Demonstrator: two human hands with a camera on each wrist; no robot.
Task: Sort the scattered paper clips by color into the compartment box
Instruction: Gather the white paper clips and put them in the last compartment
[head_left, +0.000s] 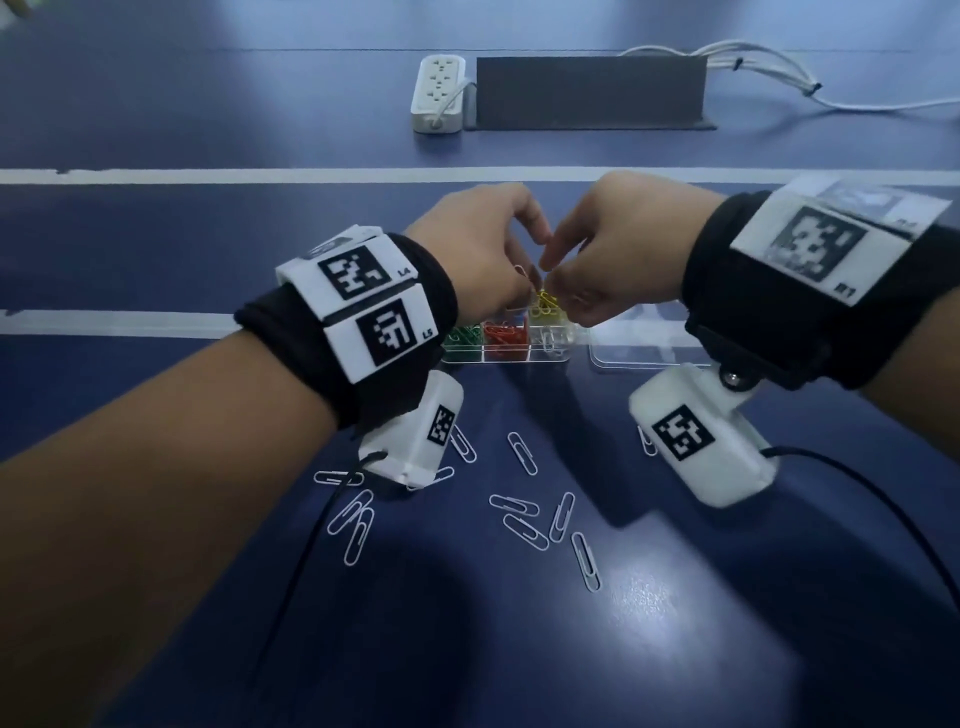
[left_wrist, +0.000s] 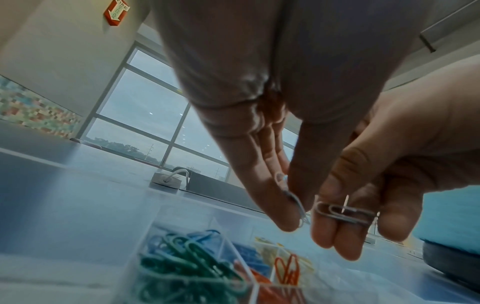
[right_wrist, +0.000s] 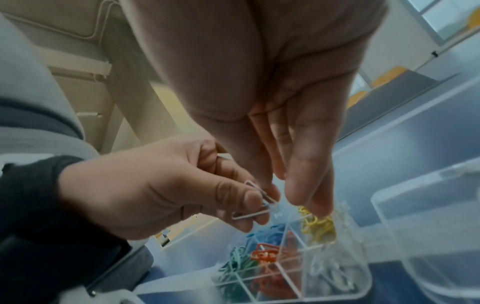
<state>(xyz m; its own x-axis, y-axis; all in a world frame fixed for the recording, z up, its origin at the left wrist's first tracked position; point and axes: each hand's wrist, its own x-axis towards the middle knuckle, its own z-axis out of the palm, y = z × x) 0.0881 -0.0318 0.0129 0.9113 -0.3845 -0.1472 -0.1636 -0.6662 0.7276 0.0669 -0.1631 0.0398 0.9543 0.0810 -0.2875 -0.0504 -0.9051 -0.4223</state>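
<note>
left hand (right_wrist: 145, 191) pinching silver paper clips (right_wrist: 255, 200), compartment box (right_wrist: 358, 288) below

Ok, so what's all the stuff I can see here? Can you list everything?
loose paper clips: about eleven, white, scattered on the table
compartment box: one, clear, under the hands; green, red, blue, yellow and white clips inside
lid: one, clear, right of the box
power strip: one, white, far side
panel: one, dark grey, beside the strip
table: one, blue, white lines
held clips: a few, white, above the box
left hand: pinches one
right hand: holds the others
</note>
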